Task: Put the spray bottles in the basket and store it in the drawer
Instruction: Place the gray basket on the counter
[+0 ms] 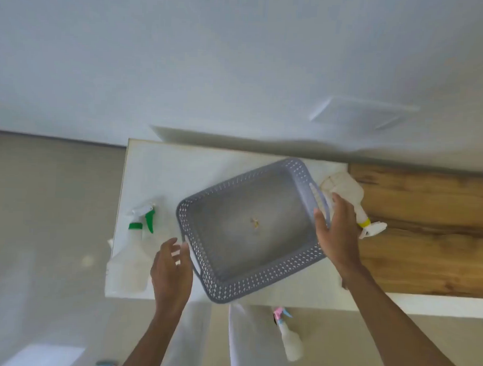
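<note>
While both hands (171,273) flank basket (249,229), fingers (319,221) spread

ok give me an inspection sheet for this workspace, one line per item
Surface: white top on the left, wood top on the right.
Job's things: grey basket lies empty, one corner past the front edge; green-trigger bottle stands left of it; yellow-collar bottle lies on its side to the right; pink-trigger bottle lies lower down, in front of the counter; no drawer seen.
Clutter: small speck on the basket floor.
Grippers: left hand open at the basket's left handle; right hand open at its right rim, not clearly gripping.
Cables: nothing seen.
Surroundings: white wall behind, beige floor to the left.
</note>
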A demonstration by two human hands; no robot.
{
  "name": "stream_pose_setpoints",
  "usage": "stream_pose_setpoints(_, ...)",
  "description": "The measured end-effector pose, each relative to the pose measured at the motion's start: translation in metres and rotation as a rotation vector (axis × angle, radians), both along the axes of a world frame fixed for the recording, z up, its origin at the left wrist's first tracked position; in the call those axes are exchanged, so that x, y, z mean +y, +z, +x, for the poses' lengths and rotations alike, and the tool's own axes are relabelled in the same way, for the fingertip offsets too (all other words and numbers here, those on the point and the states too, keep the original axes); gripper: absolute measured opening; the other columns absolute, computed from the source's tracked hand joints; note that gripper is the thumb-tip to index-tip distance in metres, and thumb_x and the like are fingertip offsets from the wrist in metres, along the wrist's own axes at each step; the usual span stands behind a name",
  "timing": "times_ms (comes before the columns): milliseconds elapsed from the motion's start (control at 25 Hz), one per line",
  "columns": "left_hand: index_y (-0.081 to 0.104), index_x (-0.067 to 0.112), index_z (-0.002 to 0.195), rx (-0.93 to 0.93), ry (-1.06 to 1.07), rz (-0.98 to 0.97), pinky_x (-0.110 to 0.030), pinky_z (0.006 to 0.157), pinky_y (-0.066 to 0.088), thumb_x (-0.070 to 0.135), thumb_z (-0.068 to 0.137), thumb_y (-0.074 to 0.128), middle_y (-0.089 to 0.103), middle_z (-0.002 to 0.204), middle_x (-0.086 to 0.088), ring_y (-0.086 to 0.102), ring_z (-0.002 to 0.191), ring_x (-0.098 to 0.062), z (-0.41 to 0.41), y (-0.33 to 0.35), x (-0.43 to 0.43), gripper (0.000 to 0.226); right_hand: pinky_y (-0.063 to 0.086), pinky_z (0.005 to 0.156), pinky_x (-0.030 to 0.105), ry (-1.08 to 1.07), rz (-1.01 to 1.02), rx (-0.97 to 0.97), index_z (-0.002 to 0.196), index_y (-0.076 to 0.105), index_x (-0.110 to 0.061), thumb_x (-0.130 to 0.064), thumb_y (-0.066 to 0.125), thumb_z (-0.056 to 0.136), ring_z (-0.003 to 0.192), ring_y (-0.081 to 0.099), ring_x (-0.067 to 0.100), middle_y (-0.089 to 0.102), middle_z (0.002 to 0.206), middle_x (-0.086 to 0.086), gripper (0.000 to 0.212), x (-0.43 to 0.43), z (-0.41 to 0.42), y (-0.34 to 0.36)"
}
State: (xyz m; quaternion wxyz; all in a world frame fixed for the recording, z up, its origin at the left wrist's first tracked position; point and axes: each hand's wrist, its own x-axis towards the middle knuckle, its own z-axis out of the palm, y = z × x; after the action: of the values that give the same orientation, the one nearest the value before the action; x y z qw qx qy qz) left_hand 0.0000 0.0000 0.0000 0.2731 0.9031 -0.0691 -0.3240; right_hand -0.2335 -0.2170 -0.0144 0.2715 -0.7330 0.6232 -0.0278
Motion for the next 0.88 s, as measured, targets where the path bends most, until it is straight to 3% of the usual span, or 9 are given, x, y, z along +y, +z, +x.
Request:
stream_pose_setpoints(80, 0.061, 0.013, 0.118, -0.02, 0.025, 0.008, -0.029, 0.08, 0.043, 0.029, 0.101, 0.048, 0.071, 0.108, -0.004, 0.063, 0.088, -0.016, -0.005, -0.014, -0.002, 0.027, 0.04, 0.108, 0.042, 0.007, -0.027, -0.029, 0.143, 0.046, -0.001, -0.023, 0.059, 0.1, 0.128, 0.051, 0.034, 0.055, 0.136, 0.02, 0.051, -0.007, -0.002, -0.017)
stream_pose_setpoints(160, 0.063, 0.017, 0.112, 0.099, 0.112, -0.028, -0.032, 0.079, 0.052, 0.03, 0.102, 0.047, 0.075, 0.095, 0.002, 0.07, 0.082, -0.01, -0.008, -0.018, -0.005, 0.023, 0.045, 0.102, 0.044, 0.01, -0.012, -0.033, 0.138, 0.052, -0.003, -0.025, 0.056, 0.1, 0.12, 0.056, 0.033, 0.061, 0.128, 0.018, 0.043, -0.015, 0.001, -0.027)
stream_pose_setpoints(280, 0.065, 0.021, 0.105, 0.225, 0.201, -0.131, -0.034, 0.081, 0.058, 0.023, 0.104, 0.044, 0.075, 0.085, -0.003, 0.072, 0.078, -0.014, -0.01, -0.025, -0.002, 0.021, 0.047, 0.087, 0.034, -0.023, -0.031, -0.096, 0.125, 0.061, -0.007, -0.025, 0.048, 0.103, 0.105, 0.063, 0.031, 0.068, 0.115, 0.016, 0.032, -0.017, 0.003, -0.038)
stream_pose_setpoints(480, 0.067, 0.021, 0.105, 0.124, 0.203, -0.193, -0.029, 0.07, 0.054, 0.018, 0.105, 0.041, 0.064, 0.075, -0.002, 0.057, 0.065, -0.012, 0.008, -0.02, -0.01, 0.026, 0.047, 0.075, 0.023, -0.179, 0.035, -0.218, 0.112, 0.066, -0.009, -0.017, 0.041, 0.103, 0.089, 0.068, 0.02, 0.072, 0.099, 0.006, 0.028, -0.015, 0.003, -0.032)
stream_pose_setpoints(600, 0.068, 0.024, 0.108, 0.091, 0.19, -0.245, -0.017, 0.06, 0.05, 0.018, 0.105, 0.042, 0.061, 0.071, 0.003, 0.052, 0.057, -0.003, 0.03, -0.015, -0.017, 0.027, 0.05, 0.07, 0.014, -0.286, 0.068, -0.348, 0.107, 0.067, -0.009, -0.019, 0.045, 0.104, 0.069, 0.066, -0.001, 0.068, 0.084, -0.003, 0.024, 0.005, -0.003, -0.025)
stream_pose_setpoints(720, 0.067, 0.023, 0.11, 0.082, 0.131, -0.239, -0.011, 0.055, 0.047, 0.018, 0.105, 0.042, 0.06, 0.071, 0.004, 0.05, 0.055, 0.0, 0.042, -0.016, -0.022, 0.026, 0.056, 0.076, 0.027, -0.392, 0.116, -0.401, 0.107, 0.067, -0.012, -0.023, 0.05, 0.104, 0.065, 0.065, -0.007, 0.067, 0.081, -0.013, 0.021, 0.031, -0.012, -0.022)
stream_pose_setpoints(880, 0.067, 0.023, 0.112, 0.072, 0.077, -0.152, -0.016, 0.06, 0.047, 0.02, 0.105, 0.041, 0.062, 0.072, 0.004, 0.05, 0.06, -0.005, 0.045, -0.024, -0.015, 0.026, 0.059, 0.082, 0.041, -0.457, 0.189, -0.378, 0.103, 0.065, -0.02, -0.028, 0.051, 0.104, 0.066, 0.066, -0.006, 0.069, 0.081, -0.013, 0.016, 0.061, -0.018, -0.024)
